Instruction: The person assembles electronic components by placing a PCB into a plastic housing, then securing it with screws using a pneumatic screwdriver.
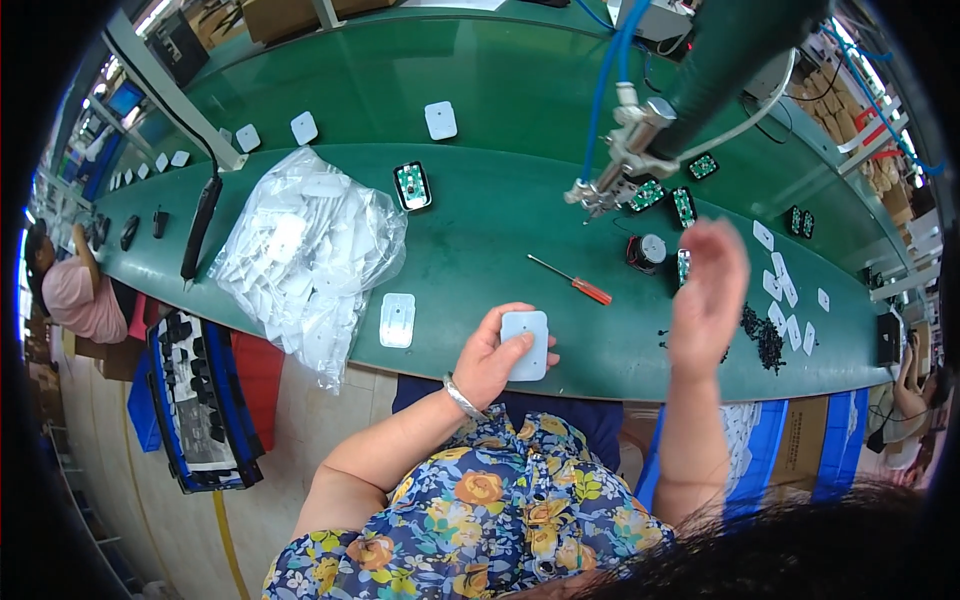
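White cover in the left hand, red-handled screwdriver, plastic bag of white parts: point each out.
white cover [525,342], head view, its flat face.
screwdriver [592,291], head view, red handle.
plastic bag [305,250], head view, bag's middle.

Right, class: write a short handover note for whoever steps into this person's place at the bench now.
Left hand: holds a white cover at the near edge of the green bench.
Right hand: raised, open, empty, below the hanging driver.
Another white cover lies left of the hand; bag of covers beyond it. Screwdriver and black screws lie on the bench.
Done: one cover picked up. Left: cannot tell.
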Demonstrator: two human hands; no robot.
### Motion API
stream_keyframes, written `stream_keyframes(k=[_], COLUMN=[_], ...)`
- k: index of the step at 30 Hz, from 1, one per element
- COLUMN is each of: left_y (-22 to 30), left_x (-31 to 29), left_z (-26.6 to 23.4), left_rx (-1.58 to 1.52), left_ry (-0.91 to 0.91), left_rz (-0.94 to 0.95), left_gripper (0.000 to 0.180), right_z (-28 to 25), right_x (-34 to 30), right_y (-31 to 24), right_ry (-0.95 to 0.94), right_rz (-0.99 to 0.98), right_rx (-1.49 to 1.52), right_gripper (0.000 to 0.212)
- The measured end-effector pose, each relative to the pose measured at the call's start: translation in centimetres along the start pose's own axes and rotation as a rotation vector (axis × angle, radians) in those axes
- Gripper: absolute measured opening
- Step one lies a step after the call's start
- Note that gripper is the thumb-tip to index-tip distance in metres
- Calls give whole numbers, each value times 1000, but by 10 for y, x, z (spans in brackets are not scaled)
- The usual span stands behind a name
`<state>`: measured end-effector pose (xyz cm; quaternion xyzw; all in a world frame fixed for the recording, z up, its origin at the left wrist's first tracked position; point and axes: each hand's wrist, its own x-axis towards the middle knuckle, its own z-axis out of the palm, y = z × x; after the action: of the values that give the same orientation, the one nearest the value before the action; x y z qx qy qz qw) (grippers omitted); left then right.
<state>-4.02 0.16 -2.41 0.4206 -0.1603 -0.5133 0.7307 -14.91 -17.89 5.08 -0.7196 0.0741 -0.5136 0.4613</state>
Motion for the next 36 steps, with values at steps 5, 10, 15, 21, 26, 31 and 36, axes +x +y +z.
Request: stream_keyframes(k=[5,10,15,21,26,31,36], left_y=[-3,7,2,2,3,8,14], left_x=[-3,-7,-3,7,8,7,6], left_z=[-4,-10,-7,0,1,4,7], left_rx=[102,93,155,155,140,160,168], left_ry=[-20,-11,-1,-9,-29,-45,-58], left_rz=[51,-91,-131,-206,-170,-167,-182], left_gripper=[30,31,30,30,29,28,27], right_z=[5,7,43,56,54,56,56], right_x=[118,133,97,93,109,107,103], right_y=[-31,-34,-49,-54,-62,-70,-70], right_ry=[-296,-493,-391,-498,-618,-564,-529], right_rz=[169,207,161,96,135,169,171], right_rx=[147,533,741,782,946,759,758], right_gripper=[74,71,61,77,86,65,66])
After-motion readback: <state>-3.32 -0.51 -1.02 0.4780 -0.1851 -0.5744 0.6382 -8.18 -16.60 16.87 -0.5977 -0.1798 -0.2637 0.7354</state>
